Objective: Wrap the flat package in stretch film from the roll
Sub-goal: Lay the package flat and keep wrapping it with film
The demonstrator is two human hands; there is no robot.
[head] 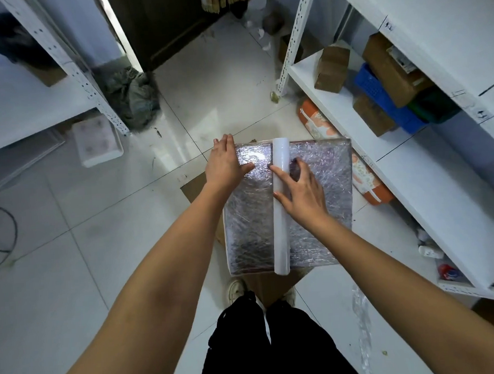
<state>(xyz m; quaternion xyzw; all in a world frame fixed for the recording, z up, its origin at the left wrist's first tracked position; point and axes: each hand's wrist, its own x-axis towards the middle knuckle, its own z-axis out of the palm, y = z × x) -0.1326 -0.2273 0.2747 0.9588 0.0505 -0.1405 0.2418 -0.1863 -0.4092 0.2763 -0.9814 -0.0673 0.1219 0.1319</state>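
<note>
The flat package (324,188) lies in front of me, its top covered in crinkled shiny stretch film. A long white film roll (281,225) lies across its middle, running from the far edge to the near edge. My left hand (224,162) grips the package's far left edge, thumb pressed on the film. My right hand (301,190) rests on the roll's upper half, fingers spread, with the fingertips touching the roll and the film beside it.
White metal shelves stand on the right (367,139) and left (83,78), holding cardboard boxes (331,69) and a blue crate (379,97). A white foam box (97,141) sits on the tiled floor. An orange patterned bag (367,179) lies beside the package. A cardboard sheet (193,187) lies beneath.
</note>
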